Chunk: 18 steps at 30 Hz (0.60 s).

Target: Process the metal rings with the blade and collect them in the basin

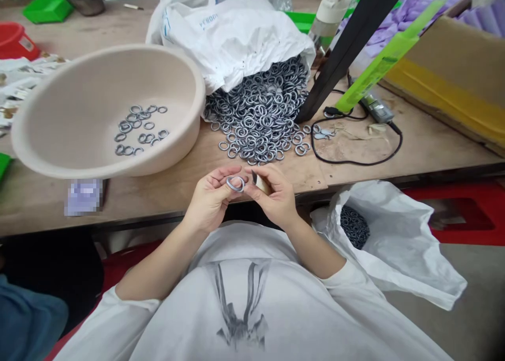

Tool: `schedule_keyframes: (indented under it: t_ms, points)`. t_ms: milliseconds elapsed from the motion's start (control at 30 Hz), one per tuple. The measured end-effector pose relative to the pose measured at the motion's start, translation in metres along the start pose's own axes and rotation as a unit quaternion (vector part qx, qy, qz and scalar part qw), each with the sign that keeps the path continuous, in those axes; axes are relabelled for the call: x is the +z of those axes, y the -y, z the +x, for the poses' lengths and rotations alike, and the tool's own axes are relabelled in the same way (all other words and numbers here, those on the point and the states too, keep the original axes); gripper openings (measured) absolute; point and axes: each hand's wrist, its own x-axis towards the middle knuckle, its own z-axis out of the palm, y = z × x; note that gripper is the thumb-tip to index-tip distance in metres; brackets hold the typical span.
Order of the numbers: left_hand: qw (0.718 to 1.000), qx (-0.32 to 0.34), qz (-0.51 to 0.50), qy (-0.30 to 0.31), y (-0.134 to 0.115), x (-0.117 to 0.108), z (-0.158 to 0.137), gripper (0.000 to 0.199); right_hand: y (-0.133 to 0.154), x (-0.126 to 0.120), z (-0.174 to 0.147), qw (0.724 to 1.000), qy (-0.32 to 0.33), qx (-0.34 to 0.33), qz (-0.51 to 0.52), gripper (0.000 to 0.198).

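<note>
- The held ring (236, 190) is gleaming bluish silver.
- The gripped tool (262, 184) is showing a dark tip and a cream body.
- The heap of rings (260, 113) is glinting steel grey.
- From here, the basin (79, 103) is looking plain pinkish beige.
- The sack (252, 34) is wearing blue print on white.
- The strip (379, 63) is glaring lime green.
- The carton (465, 61) is showing brown, banded in yellow.
- The shirt (295, 303) is bearing a grey-and-black print on white.
</note>
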Motion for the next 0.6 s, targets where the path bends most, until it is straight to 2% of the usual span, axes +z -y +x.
schedule_keyframes:
  t_ms: [133, 300, 367, 433, 500, 533, 600]
  points:
    - [1.000, 0.005, 0.008, 0.016, -0.004, 0.001, -0.007, 0.042, 0.000, -0.004, -0.001, 0.999, 0.046, 0.009, -0.007, 0.037]
    - [0.998, 0.011, 0.045, 0.034, -0.001, -0.001, -0.009, 0.039, 0.001, -0.002, -0.004, 0.999, 0.033, -0.001, -0.031, 0.036]
    - [0.995, 0.040, 0.084, 0.035, 0.003, -0.007, -0.001, 0.038, -0.001, 0.000, -0.003, 0.999, 0.025, 0.002, -0.040, 0.032]
    - [0.982, 0.098, 0.160, 0.035, 0.006, -0.016, 0.014, 0.036, -0.007, 0.003, 0.001, 0.999, 0.014, 0.021, -0.046, 0.025]
    - [0.940, 0.167, 0.295, 0.036, 0.005, -0.024, 0.031, 0.028, -0.016, 0.005, 0.005, 0.997, 0.002, 0.052, -0.053, 0.019]
    - [0.902, 0.202, 0.380, 0.028, 0.004, -0.028, 0.039, 0.021, -0.021, 0.006, 0.008, 0.996, -0.006, 0.067, -0.056, 0.017]
    - [0.806, 0.258, 0.533, 0.004, -0.001, -0.032, 0.050, 0.014, -0.029, 0.007, 0.012, 0.994, -0.024, 0.085, -0.058, 0.016]
